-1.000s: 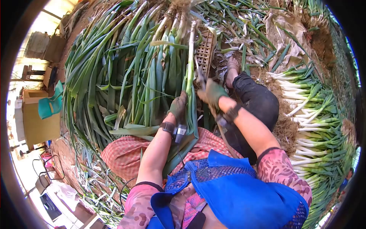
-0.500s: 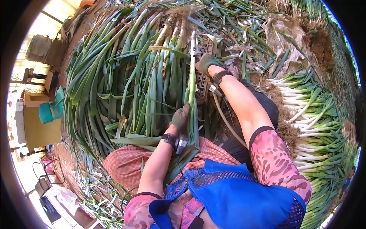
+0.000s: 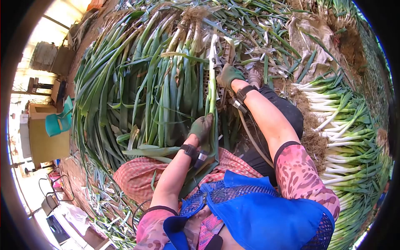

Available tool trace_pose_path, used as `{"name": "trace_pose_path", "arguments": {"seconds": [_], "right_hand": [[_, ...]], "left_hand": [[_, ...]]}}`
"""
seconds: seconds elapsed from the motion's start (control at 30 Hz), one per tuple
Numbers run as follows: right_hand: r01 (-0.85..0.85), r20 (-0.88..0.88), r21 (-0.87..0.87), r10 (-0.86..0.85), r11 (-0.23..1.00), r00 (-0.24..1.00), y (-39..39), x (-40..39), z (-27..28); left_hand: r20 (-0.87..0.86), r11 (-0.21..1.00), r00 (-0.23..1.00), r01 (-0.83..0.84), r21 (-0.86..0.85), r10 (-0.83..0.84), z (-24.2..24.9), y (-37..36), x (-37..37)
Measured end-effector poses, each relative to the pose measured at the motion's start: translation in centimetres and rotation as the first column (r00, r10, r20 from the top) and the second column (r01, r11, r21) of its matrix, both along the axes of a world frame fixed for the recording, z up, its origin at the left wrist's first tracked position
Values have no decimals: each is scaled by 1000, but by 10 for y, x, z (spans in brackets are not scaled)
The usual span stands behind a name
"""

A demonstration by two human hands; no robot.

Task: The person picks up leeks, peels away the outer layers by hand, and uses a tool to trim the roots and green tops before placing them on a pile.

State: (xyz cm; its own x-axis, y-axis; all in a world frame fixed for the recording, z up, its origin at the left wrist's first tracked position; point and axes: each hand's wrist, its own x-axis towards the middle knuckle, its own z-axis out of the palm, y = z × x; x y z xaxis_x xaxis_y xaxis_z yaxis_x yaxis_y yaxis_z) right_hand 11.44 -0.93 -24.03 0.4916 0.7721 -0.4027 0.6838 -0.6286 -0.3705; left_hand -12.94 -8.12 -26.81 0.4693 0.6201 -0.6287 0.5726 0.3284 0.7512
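Observation:
My left hand (image 3: 201, 126), in a dark glove, is wrapped round the green part of a long leek (image 3: 213, 85). The leek points away from me with its white end up, and its leaves trail down onto my lap. In my right hand (image 3: 231, 76), also gloved, is an air gun (image 3: 218, 62) with its metal nozzle beside the white shaft. My fingers hide most of its grip. A pale hose (image 3: 248, 132) hangs below that hand. Just behind the leek stands a brown plastic crate (image 3: 227, 53), partly covered.
Untrimmed leeks (image 3: 141, 83) lie heaped at my left, roots away from me. Cleaned leeks (image 3: 333, 125) are stacked in a row at my right. Leaf scraps and a crumpled sack (image 3: 310, 43) cover the ground ahead. A teal chair (image 3: 60, 121) stands far left.
My right hand and the air gun have come slightly down towards me along the leek. The leek's upper end looks whiter and cleaner. My left hand has shifted a little to the right.

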Motion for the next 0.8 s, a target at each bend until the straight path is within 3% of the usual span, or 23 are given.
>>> {"name": "trace_pose_path", "arguments": {"seconds": [0.07, 0.17, 0.2, 0.23, 0.27, 0.3, 0.33, 0.37, 0.4, 0.43, 0.47, 0.57, 0.67, 0.8], "right_hand": [[-50, -20, -12, 50, 999, 999, -1, -2, 9], [-170, -62, -54, 166, 984, 984, -7, -11, 17], [-156, -59, -86, 151, 984, 987, -10, -17, 11], [-174, -83, -112, 166, 978, 983, -17, -22, 10], [-192, -106, -138, 178, 972, 978, -25, -26, 11], [-204, -163, -140, 181, 969, 970, -34, -28, 15], [-185, -143, -137, 165, 973, 976, -41, -31, 12], [-174, -135, -143, 155, 974, 979, -46, -34, 10], [-163, -122, -146, 146, 976, 982, -48, -37, 9], [-158, -126, -119, 143, 980, 982, -51, -39, 8], [-150, -143, -115, 133, 982, 981, -51, -42, 11], [-126, -272, -156, 80, 980, 959, -59, -50, 36], [-118, -163, -34, 111, 992, 980, -64, -52, 6], [-107, -347, -131, 56, 986, 936, -66, -54, 26]], "left_hand": [[-30, 998, 999, 28, 53, -27, 0, 0, 2], [-279, 926, 923, 323, 193, -264, 9, 9, 2], [-424, 820, 793, 545, 174, -437, 7, 28, 2], [-545, 724, 759, 593, 352, -357, 33, 39, 5], [-424, 761, 888, 396, 514, -176, 62, 50, 4], [-264, 696, 963, 231, 680, -61, 54, 76, 0], [-287, 614, 948, 147, 775, 135, 71, 95, 1], [-437, 513, 876, 285, 810, 203, 77, 124, -1], [-536, 489, 805, 371, 789, 254, 66, 151, -9], [-676, 569, 679, 447, 691, 287, 40, 178, -17], [-754, 688, 630, 465, 558, 186, 44, 189, -18], [-733, 753, 678, 453, 477, 56, 62, 203, -16], [-703, 760, 711, 451, 468, 12, 64, 192, -10], [-751, 730, 659, 493, 474, 42, 73, 151, -13]]}}
